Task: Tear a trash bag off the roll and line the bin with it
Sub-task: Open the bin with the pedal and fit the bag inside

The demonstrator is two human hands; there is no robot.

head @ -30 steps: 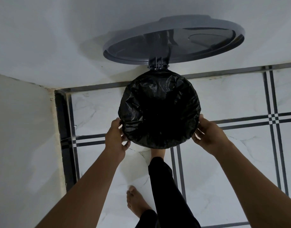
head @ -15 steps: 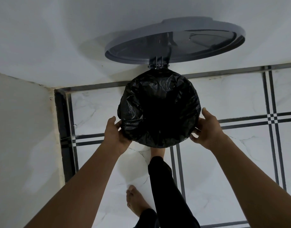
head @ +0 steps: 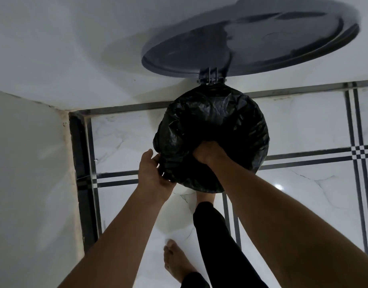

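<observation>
Trash bag (head: 224,121) over bin, lid (head: 251,40) raised, wall (head: 54,48) behind

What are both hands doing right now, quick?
Left hand: fingers curled, gripping the crinkled black plastic trash bag at the rim.
Right hand: pushed down inside the bag; its fingers are hidden, cannot tell.

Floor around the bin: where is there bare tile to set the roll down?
Bare tile lies right of the bin, toward the striped tile crossing, and left of it up to the dark skirting. It is crowded in front: both feet, the left hand on the bag, the right hand inside.
</observation>
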